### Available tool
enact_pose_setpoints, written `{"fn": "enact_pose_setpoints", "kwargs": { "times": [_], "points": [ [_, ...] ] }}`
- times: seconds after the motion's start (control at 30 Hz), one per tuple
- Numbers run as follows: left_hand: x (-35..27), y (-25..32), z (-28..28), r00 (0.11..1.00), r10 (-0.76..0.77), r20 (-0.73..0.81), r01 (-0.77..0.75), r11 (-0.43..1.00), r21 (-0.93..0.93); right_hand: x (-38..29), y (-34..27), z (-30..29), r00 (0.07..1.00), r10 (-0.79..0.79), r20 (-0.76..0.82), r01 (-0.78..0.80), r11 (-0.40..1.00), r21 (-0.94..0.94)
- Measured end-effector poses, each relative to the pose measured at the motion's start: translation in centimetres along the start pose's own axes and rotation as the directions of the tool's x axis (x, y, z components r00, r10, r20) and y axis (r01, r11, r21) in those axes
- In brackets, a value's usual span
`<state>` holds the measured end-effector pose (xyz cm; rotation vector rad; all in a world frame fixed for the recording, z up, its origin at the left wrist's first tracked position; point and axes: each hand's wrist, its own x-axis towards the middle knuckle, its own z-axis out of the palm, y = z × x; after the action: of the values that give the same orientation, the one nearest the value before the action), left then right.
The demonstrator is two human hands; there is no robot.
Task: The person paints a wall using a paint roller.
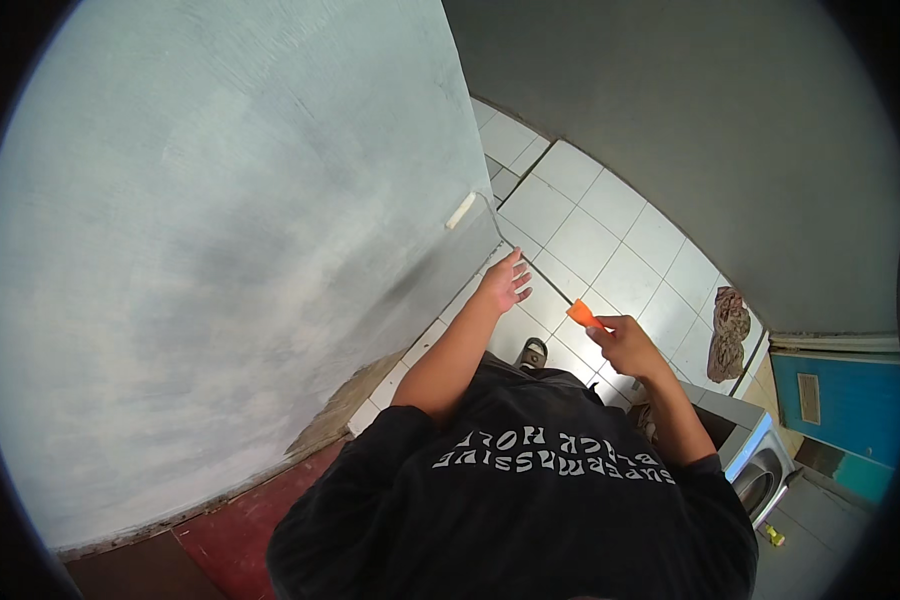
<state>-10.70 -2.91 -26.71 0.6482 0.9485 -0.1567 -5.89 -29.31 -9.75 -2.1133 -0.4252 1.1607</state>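
Observation:
My right hand (pixel 626 346) grips the orange handle (pixel 584 313) of a small paint roller. A thin metal rod (pixel 547 278) runs from that handle up to the white roller sleeve (pixel 461 211), which lies against the pale, patchily painted wall (pixel 255 247) near its far edge. Close beside the rod is my left hand (pixel 505 282), its fingers spread and slightly curled. One of its fingertips overlaps the rod, and I cannot tell whether it touches. Nothing is held in that hand.
White floor tiles (pixel 607 262) stretch between this wall and a grey wall (pixel 682 150). A crumpled brown cloth (pixel 729 335) lies on the floor at right. Nearer are a metal sink (pixel 765 476), a blue door (pixel 844 405) and red flooring (pixel 270 510). One sandalled foot (pixel 533 353) shows below me.

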Motion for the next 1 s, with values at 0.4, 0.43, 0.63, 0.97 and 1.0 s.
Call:
{"fn": "enact_pose_setpoints", "kwargs": {
  "times": [0.4,0.43,0.63,0.97,1.0],
  "points": [
    [-7.1,3.8,4.5,0.906,0.355,0.230,-0.385,0.917,0.102,-8.0,-1.9,-6.9,0.997,-0.076,0.019,0.073,0.986,0.153],
    [-5.6,3.6,4.0,0.928,0.321,0.192,-0.347,0.930,0.122,-7.1,-1.3,-6.7,0.997,-0.082,-0.005,0.083,0.990,0.112],
    [0.1,2.1,3.1,0.985,0.172,-0.026,-0.167,0.977,0.132,-1.8,-0.4,-3.6,1.000,-0.008,0.002,0.008,0.999,-0.035],
    [-12.8,8.1,9.1,0.752,0.604,0.263,-0.658,0.715,0.239,-10.2,0.2,-10.1,0.986,-0.169,0.002,0.161,0.945,0.286],
    [-13.0,8.0,8.9,0.745,0.616,0.256,-0.666,0.707,0.238,-10.1,0.4,-9.9,0.983,-0.182,0.000,0.174,0.942,0.288]
  ]
}}
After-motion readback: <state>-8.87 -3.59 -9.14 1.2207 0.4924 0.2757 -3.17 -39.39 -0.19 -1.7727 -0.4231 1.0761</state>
